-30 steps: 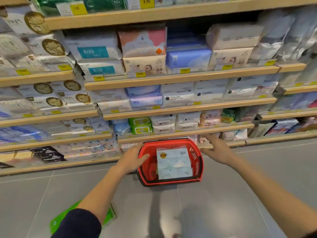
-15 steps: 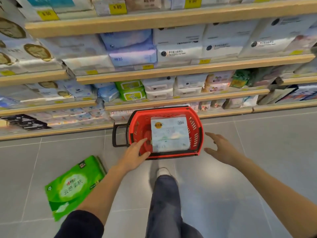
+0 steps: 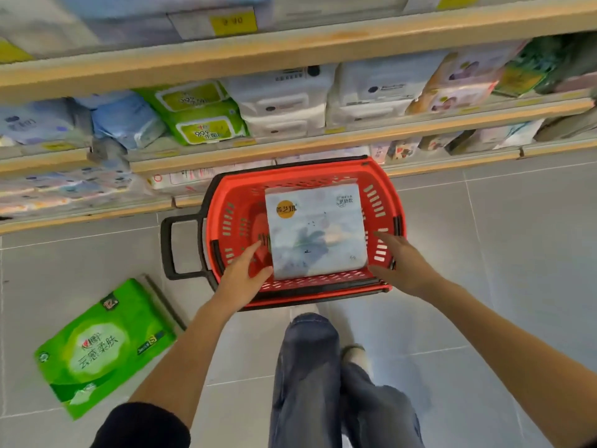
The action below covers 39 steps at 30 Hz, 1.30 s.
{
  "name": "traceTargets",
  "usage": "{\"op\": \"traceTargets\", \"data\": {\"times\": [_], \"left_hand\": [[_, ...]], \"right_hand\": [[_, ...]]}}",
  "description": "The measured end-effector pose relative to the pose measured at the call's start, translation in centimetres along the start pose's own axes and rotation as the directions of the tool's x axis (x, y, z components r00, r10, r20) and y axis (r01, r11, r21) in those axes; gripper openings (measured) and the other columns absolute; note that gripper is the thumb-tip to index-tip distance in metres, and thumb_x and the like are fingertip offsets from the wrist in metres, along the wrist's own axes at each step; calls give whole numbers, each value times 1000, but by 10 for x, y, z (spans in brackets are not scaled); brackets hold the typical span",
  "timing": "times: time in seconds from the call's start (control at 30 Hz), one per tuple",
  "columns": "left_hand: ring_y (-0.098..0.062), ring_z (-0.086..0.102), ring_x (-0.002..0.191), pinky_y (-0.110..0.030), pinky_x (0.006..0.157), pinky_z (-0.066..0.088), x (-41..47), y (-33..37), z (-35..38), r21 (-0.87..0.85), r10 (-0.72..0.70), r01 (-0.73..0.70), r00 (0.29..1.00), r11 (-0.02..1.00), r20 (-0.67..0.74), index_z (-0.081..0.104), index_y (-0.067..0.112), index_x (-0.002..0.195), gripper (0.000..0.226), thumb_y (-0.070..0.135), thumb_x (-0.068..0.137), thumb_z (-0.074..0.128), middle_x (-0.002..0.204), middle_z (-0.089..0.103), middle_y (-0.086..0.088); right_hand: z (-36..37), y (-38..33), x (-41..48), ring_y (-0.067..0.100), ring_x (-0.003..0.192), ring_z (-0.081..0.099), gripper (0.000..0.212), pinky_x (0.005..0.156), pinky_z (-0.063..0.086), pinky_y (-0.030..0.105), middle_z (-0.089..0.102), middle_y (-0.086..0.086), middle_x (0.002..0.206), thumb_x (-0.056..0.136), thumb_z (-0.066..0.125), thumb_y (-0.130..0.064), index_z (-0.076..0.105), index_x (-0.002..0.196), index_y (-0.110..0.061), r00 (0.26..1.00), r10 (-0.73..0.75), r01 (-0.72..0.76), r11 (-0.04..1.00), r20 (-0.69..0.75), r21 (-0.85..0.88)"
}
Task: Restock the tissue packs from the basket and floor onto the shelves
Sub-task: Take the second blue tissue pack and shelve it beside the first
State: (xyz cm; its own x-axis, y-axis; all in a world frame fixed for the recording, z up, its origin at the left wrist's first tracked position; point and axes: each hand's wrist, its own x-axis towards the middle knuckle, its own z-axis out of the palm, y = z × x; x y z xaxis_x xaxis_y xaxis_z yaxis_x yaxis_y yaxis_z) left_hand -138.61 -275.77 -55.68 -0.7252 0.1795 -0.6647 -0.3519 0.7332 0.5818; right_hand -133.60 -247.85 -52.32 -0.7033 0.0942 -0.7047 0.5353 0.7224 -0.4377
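Note:
A red plastic basket (image 3: 381, 202) with a black handle stands on the grey tile floor against the lowest shelf. Inside it lies a white and pale-blue tissue pack (image 3: 315, 231) with an orange round logo. My left hand (image 3: 242, 279) reaches into the basket at the pack's left edge, fingers apart, holding nothing. My right hand (image 3: 403, 263) is over the basket's right rim beside the pack's right edge, fingers spread, also holding nothing. A green tissue pack (image 3: 103, 347) lies flat on the floor at the lower left.
Wooden shelves (image 3: 290, 50) full of tissue and wipe packs run across the top, with green wipe packs (image 3: 200, 114) left of centre. My legs in blue jeans (image 3: 307, 376) stand just behind the basket. Grey tile floor (image 3: 517, 253) spreads to the right.
The view has tilted down and closer to the basket. Both hands have moved in toward the white pack, the right one from outside the basket to its right rim.

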Motion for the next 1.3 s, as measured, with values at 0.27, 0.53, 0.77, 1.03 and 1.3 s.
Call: {"op": "traceTargets", "data": {"times": [0.27,0.53,0.77,1.03,1.3], "left_hand": [[0,34,121,-17,101,32,95,-51,52,-18,16,-16,1000,1000,-2,26,23,144,70,22,85,63,133,38,15],[-26,34,133,-41,101,36,171,-97,84,99,-1,2,1000,995,-11,0,50,141,99,46,72,71,150,27,-4],[-2,48,81,-12,67,42,190,-102,106,-16,29,-29,999,999,21,-14,47,141,127,34,61,84,143,37,7],[4,52,76,-9,61,44,168,-87,93,-76,35,-35,999,997,0,-19,59,130,127,21,64,83,135,36,19],[-14,53,111,-38,85,52,109,-46,47,-122,85,-95,992,988,-90,-15,67,127,126,24,61,84,139,37,16]], "right_hand": [[42,56,127,34,127,39,85,101,36,40,34,18,142,76,71,-19,21,144,-23,1000,1,-1,1000,4,14],[89,111,212,34,139,17,107,106,30,52,17,8,153,69,77,-31,-2,140,-41,993,-115,114,988,1,107],[110,113,222,-1,128,12,124,95,25,22,-6,-42,135,62,83,-18,-13,137,-40,975,-205,219,955,-88,201],[97,98,196,-11,113,20,125,84,35,17,14,-23,138,59,84,-15,-7,140,-45,977,-177,201,947,-115,251],[53,59,136,1,124,24,124,97,31,28,13,-25,142,60,84,-19,-7,138,-50,945,-263,307,918,-193,251]]}}
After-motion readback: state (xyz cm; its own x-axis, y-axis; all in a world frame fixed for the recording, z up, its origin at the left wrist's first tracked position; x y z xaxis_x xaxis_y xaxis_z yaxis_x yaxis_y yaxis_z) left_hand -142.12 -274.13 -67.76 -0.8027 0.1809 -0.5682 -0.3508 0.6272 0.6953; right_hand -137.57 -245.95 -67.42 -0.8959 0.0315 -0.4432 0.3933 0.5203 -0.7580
